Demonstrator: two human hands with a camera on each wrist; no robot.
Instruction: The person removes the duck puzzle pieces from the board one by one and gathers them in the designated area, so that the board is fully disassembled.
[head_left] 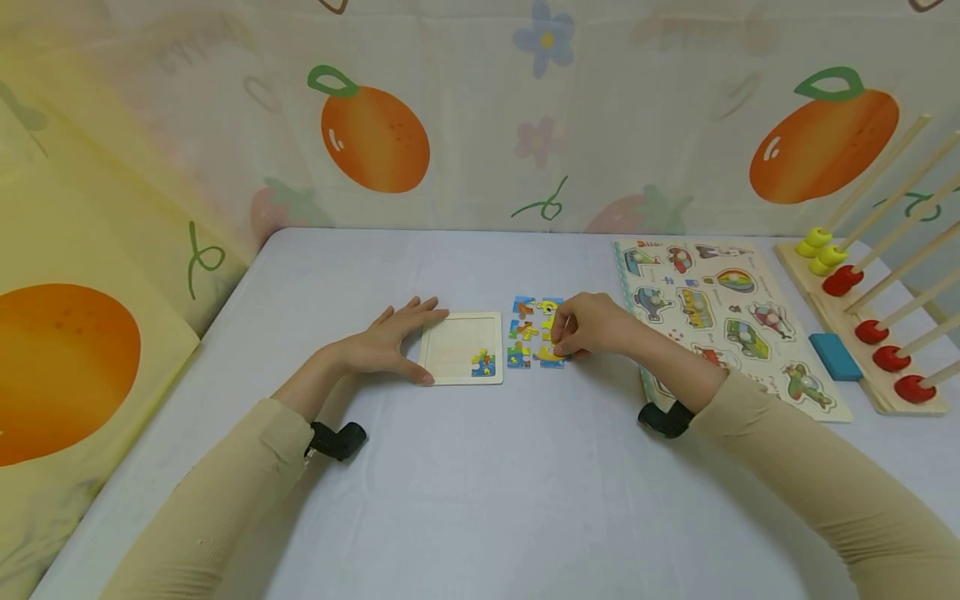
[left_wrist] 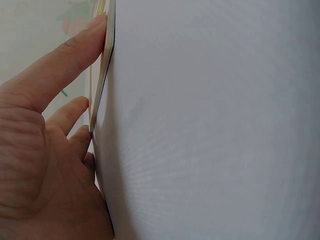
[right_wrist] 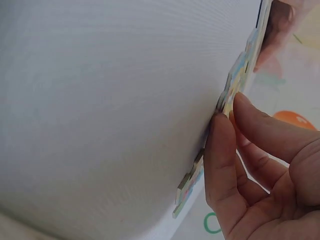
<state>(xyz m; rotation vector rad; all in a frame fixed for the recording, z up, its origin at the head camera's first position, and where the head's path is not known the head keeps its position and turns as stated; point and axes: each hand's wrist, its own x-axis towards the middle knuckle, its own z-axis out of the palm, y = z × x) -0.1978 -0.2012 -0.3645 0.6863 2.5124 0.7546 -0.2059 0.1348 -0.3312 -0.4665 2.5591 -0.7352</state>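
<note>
A square wooden puzzle tray (head_left: pixel 447 350) lies flat on the white table, with blue-and-yellow jigsaw pieces (head_left: pixel 484 363) in its lower right corner. My left hand (head_left: pixel 386 342) rests at the tray's left side with fingers spread, thumb at the near corner and index finger at the far one. In the left wrist view, the thumb (left_wrist: pixel 82 47) lies along the tray's rim. Just right of the tray, several loose jigsaw pieces (head_left: pixel 524 331) sit in two columns. Over the right column, my right hand (head_left: pixel 596 325) pinches a jigsaw piece between thumb and finger; its fingers mostly hide that piece.
To the right lies a board of vehicle pictures (head_left: pixel 708 312), partly under the right forearm. Beyond it stands a wooden bead rack (head_left: pixel 862 333) with upright rods and red and yellow beads. A blue block (head_left: pixel 836 357) sits beside the rack's base.
</note>
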